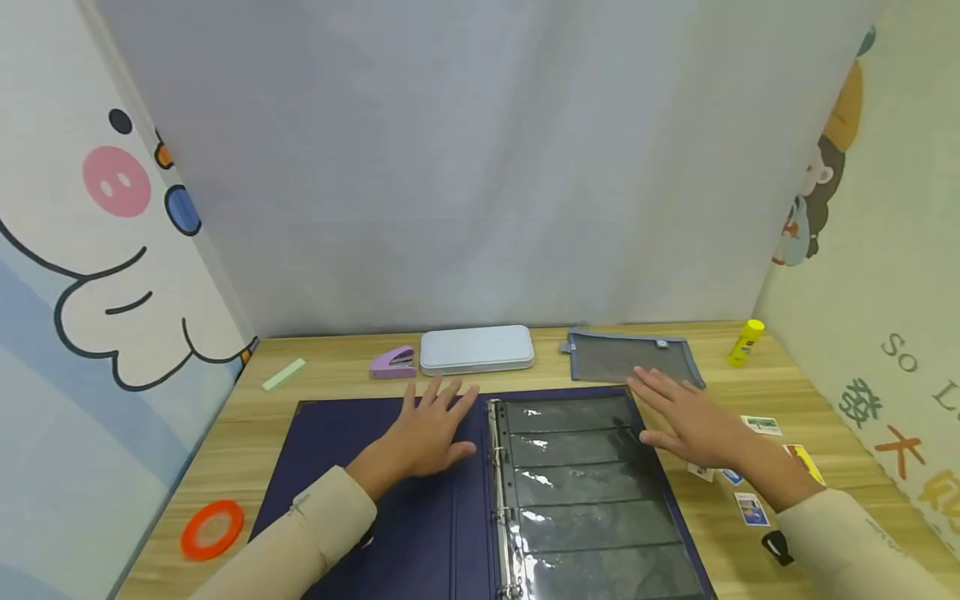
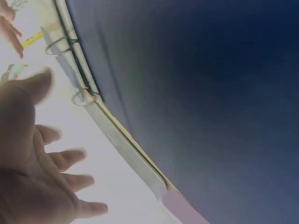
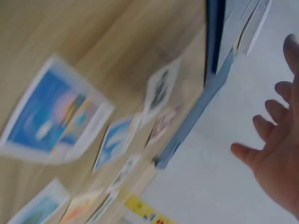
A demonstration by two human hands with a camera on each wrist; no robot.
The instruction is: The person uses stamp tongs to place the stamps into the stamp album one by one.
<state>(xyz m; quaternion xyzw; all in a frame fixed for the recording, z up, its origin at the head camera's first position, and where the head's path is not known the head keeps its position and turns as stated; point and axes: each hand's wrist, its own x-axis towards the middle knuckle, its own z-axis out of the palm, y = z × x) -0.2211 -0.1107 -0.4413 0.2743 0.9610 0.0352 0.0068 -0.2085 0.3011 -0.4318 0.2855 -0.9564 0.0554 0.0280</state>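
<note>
A navy ring binder [image 1: 468,500] lies opened flat on the table, its metal rings [image 1: 498,483] running down the middle. Clear pocket sheets on black backing [image 1: 592,483] fill its right side. My left hand [image 1: 431,429], fingers spread and holding nothing, hovers over the bare left cover; the left wrist view shows its palm above the binder. My right hand [image 1: 686,417] extends over the binder's upper right edge, its fingers straight and nothing in it. Several stamps [image 1: 752,508] lie on the wood beneath and beside my right forearm; the right wrist view shows them closer, one a blue stamp [image 3: 56,112].
Along the back stand a purple stapler [image 1: 393,363], a pale tin case [image 1: 477,350], a grey mesh pouch [image 1: 630,357] and a yellow glue stick [image 1: 746,342]. An orange tape ring [image 1: 234,521] and a pale green strip [image 1: 283,375] lie left; a small black object [image 1: 777,547] lies right.
</note>
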